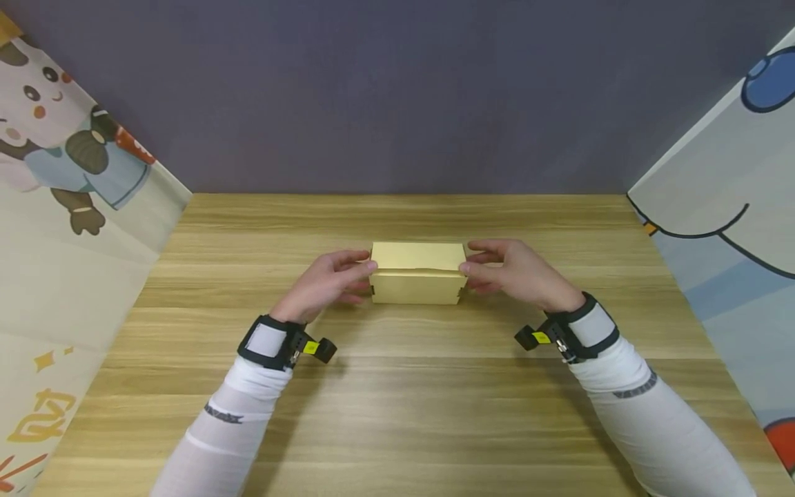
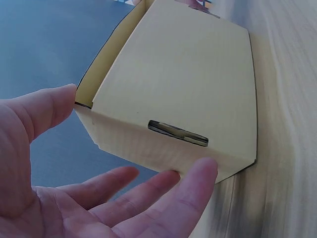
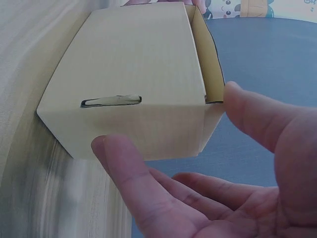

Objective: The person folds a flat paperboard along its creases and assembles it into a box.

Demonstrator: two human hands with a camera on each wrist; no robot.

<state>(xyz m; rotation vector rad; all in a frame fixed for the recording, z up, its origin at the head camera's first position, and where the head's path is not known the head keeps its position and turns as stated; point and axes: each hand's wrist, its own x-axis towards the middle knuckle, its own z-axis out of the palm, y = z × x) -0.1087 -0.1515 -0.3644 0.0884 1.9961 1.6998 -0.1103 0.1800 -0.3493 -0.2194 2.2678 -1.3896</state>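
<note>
A small tan cardboard box [image 1: 417, 288] sits on the wooden table between both hands. Its lid [image 1: 417, 256] is folded over, with a narrow gap along one long edge in the wrist views. At the box's left end, my left hand [image 1: 326, 281] touches the lid corner with its thumb; its loosely extended fingers lie along the end wall. My right hand [image 1: 520, 276] mirrors this at the right end, thumb at the lid corner and fingers extended beside the wall. A slot [image 2: 178, 133] shows near the left end, and a similar slot [image 3: 111, 101] near the right.
The wood-grain table [image 1: 422, 414] stretches around the box. A dark grey-blue wall [image 1: 410, 96] rises behind it. Cartoon-printed panels flank the table, one on the left [image 1: 74, 276] and one on the right [image 1: 714, 179].
</note>
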